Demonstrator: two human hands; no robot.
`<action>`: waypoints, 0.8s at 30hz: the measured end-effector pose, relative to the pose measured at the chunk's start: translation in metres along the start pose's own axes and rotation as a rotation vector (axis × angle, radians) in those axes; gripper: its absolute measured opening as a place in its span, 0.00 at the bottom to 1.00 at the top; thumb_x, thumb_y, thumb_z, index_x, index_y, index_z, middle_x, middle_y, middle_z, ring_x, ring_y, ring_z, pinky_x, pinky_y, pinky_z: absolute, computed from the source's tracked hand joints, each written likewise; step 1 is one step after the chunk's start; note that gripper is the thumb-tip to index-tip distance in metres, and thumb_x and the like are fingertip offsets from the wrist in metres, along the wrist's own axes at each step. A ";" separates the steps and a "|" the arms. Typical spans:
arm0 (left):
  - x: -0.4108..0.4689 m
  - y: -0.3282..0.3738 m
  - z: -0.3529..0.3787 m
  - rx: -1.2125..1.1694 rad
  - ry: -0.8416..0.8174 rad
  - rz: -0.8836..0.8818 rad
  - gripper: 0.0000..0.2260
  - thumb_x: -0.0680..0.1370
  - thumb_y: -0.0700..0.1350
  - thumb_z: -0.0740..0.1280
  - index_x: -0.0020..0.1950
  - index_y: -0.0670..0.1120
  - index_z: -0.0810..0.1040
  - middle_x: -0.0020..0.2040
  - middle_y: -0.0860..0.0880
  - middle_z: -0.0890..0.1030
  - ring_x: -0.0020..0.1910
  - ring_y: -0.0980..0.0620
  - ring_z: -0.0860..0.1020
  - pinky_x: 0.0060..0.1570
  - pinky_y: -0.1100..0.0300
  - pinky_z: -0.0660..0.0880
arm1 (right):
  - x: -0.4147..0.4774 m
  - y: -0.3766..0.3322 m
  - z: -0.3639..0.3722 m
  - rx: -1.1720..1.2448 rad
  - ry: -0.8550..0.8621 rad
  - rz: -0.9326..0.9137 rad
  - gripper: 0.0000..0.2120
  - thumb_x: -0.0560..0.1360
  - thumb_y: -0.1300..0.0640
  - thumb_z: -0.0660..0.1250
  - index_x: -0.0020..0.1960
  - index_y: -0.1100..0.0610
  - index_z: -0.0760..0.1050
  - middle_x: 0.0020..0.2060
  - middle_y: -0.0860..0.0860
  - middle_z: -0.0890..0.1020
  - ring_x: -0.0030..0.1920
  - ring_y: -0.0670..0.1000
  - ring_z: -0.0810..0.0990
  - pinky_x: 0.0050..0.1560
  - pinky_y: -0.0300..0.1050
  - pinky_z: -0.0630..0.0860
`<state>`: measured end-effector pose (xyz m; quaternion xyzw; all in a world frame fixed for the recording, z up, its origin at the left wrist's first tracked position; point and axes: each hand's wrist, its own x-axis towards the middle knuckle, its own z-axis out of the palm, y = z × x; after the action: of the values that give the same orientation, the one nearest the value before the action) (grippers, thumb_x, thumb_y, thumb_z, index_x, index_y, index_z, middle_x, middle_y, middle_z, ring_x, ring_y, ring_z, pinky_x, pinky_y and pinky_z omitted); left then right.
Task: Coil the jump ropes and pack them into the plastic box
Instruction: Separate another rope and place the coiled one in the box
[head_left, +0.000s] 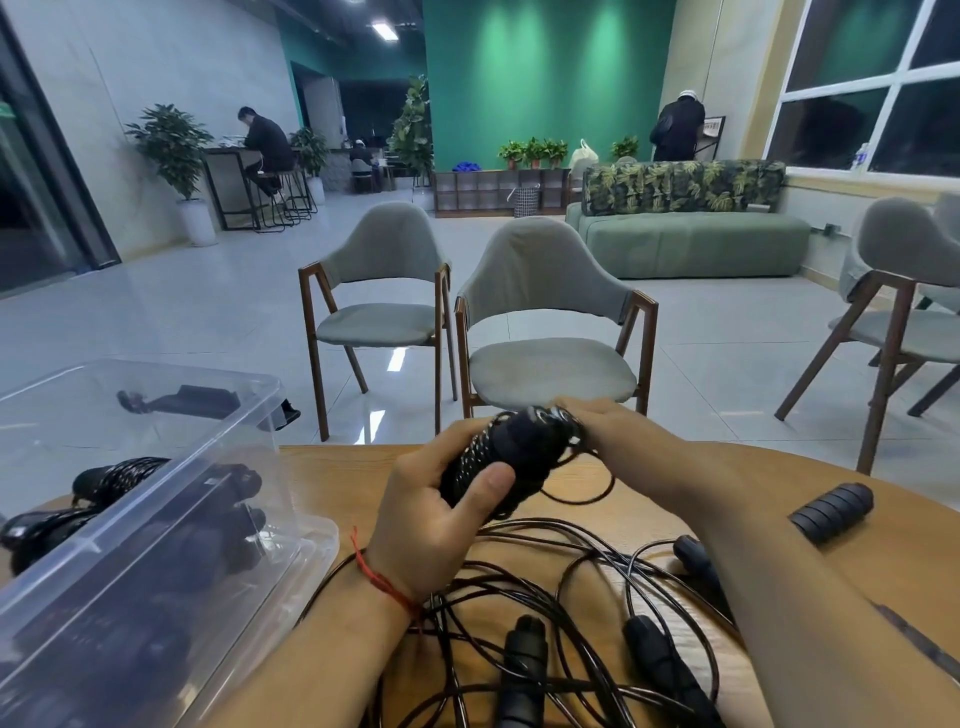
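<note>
1. Head view, hands. Bundle (498, 452) of jump-rope handles and wound cord is held in the air above the counter (914, 545), in front of the person. The left hand (436, 499) has its fingers and thumb clenched round the near end. This grip probably steadies the bundle as a core for winding.
2. Head view, hands. The right hand (618, 421) is at the far end, with its fingers curled over the handle caps. A slack loop of cord hangs just below it. Motion blur hides whether these fingers also pinch the cord.
3. Head view, axis. The long axis of the bundle runs from near left to far right. The capped end points away from the person, towards the right hand.
4. Head view, counter. Loose cords (519, 597) lie tangled under both forearms, with several handles (660, 654) among them. One ribbed handle (834, 512) lies well apart at the right. These ropes appear not yet coiled.
5. Head view, store. The plastic box (291, 525) stands at the left, near the left hand. Dark coiled ropes already lie inside it, so the packing is judged to be partly done.
</note>
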<state>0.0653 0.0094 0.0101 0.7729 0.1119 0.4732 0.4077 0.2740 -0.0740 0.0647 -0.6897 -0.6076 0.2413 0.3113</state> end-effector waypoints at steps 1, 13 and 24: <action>0.001 0.001 0.000 -0.036 0.039 -0.025 0.15 0.81 0.58 0.67 0.63 0.54 0.81 0.48 0.50 0.85 0.46 0.47 0.85 0.40 0.57 0.82 | 0.001 -0.001 0.004 0.042 -0.016 0.019 0.13 0.87 0.48 0.62 0.67 0.52 0.79 0.66 0.55 0.82 0.70 0.58 0.77 0.74 0.56 0.72; 0.011 0.000 -0.007 -0.190 0.255 -0.354 0.17 0.85 0.58 0.61 0.70 0.53 0.77 0.48 0.44 0.85 0.41 0.36 0.84 0.35 0.40 0.81 | 0.007 -0.013 0.022 0.100 0.115 -0.034 0.13 0.88 0.45 0.60 0.50 0.44 0.81 0.38 0.37 0.79 0.44 0.44 0.77 0.45 0.43 0.75; 0.016 -0.008 -0.007 -0.128 0.271 -0.424 0.14 0.85 0.60 0.61 0.65 0.55 0.76 0.46 0.47 0.85 0.40 0.39 0.85 0.35 0.43 0.82 | 0.007 -0.023 0.020 0.101 0.164 0.017 0.18 0.87 0.47 0.63 0.45 0.52 0.84 0.32 0.51 0.80 0.31 0.46 0.74 0.36 0.44 0.75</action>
<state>0.0702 0.0269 0.0162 0.6343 0.2946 0.4824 0.5273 0.2451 -0.0632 0.0679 -0.6957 -0.5612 0.2173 0.3922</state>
